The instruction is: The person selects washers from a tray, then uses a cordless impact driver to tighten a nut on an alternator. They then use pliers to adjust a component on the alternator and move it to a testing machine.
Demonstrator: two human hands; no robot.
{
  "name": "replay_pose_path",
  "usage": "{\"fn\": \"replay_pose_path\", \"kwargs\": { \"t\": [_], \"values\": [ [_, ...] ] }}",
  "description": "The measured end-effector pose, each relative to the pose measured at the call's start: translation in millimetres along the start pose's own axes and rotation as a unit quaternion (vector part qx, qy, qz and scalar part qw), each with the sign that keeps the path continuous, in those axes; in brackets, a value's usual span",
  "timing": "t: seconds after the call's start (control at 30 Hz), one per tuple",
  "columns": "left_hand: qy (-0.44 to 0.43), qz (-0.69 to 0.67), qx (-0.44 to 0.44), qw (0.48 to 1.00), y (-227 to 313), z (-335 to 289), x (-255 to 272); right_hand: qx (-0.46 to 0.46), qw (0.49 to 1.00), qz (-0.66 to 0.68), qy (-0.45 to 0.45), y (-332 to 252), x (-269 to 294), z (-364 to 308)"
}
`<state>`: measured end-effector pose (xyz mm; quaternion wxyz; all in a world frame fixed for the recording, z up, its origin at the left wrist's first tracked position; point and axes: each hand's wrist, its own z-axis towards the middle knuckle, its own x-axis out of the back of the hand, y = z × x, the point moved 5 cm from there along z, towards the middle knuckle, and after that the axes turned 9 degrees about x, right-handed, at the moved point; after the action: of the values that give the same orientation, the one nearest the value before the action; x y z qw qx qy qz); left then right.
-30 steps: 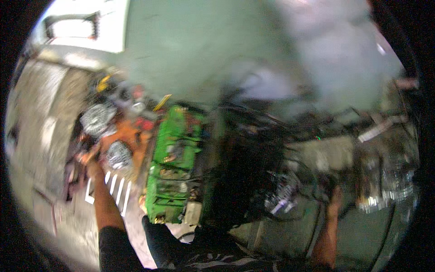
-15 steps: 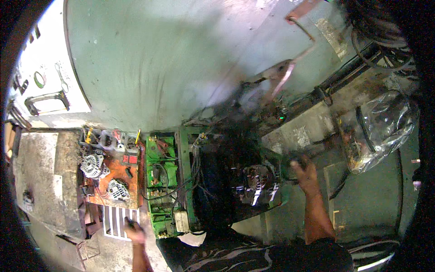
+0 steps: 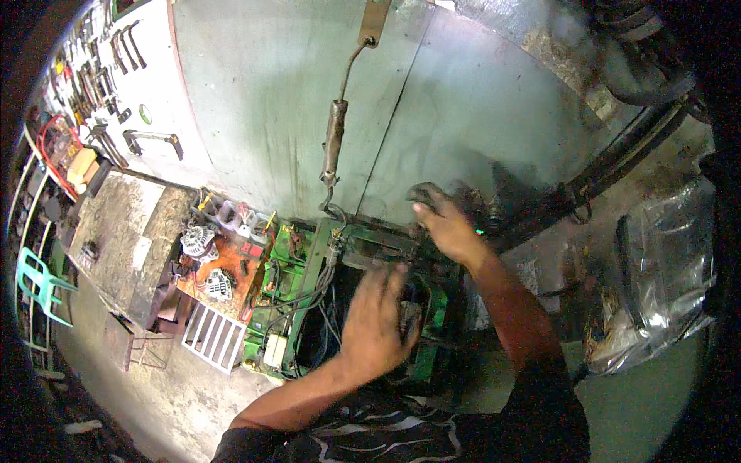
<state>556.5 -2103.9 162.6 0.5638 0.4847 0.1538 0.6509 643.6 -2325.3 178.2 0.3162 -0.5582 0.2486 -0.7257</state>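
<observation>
My left hand (image 3: 378,328) is over the green machine frame (image 3: 316,255), fingers stretched out and slightly blurred, with nothing visible in it. It covers much of the dark opening in the frame. My right hand (image 3: 451,230) is farther forward and to the right, at the machine's far edge by the wall panel. Its fingers curl around something dark that I cannot make out. A bundle of dark cables (image 3: 328,282) runs down the frame, left of my left hand. Beyond it a metal rod with a thick cylindrical middle (image 3: 333,143) stands against the grey-green panel.
On the left, an orange board (image 3: 243,282) carries two alternators (image 3: 199,243) and small bins. A worn bench (image 3: 120,231), a white slatted grate (image 3: 214,337) and a turquoise plastic stool (image 3: 45,285) are there too. A tool board (image 3: 147,85) hangs behind. Clear plastic sheeting (image 3: 664,262) lies right.
My left hand has moved from beside the grate to over the machine. My right hand has moved forward and left to the machine's far edge. The view has turned, showing more tools and the stool.
</observation>
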Motion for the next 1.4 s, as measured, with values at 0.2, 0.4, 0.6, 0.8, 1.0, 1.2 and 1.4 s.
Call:
{"fn": "replay_pose_path", "kwargs": {
  "t": [0.2, 0.4, 0.6, 0.8, 1.0, 1.2, 1.4],
  "values": [
    [-0.248, 0.036, -0.180, 0.951, 33, -13, -16, 0.046, 0.965, -0.087, -0.243, 132, -110, 60],
    [-0.378, 0.077, -0.131, 0.913, 52, -32, -52, 0.066, 0.924, -0.135, -0.351, 208, -174, 76],
    [-0.288, 0.049, -0.139, 0.946, 46, -30, -49, 0.126, 0.868, -0.176, -0.447, 220, -223, 76],
    [-0.258, 0.040, -0.150, 0.954, 49, -33, -51, 0.155, 0.869, -0.138, -0.449, 197, -212, 60],
    [-0.267, 0.070, -0.141, 0.951, 52, -35, -49, 0.114, 0.870, -0.160, -0.452, 181, -186, 52],
    [-0.290, 0.083, -0.130, 0.945, 53, -36, -48, 0.001, 0.893, -0.146, -0.425, 184, -189, 53],
    [-0.256, 0.070, -0.146, 0.953, 51, -35, -52, -0.066, 0.961, 0.031, -0.266, 197, -56, -12]
  ]
}}
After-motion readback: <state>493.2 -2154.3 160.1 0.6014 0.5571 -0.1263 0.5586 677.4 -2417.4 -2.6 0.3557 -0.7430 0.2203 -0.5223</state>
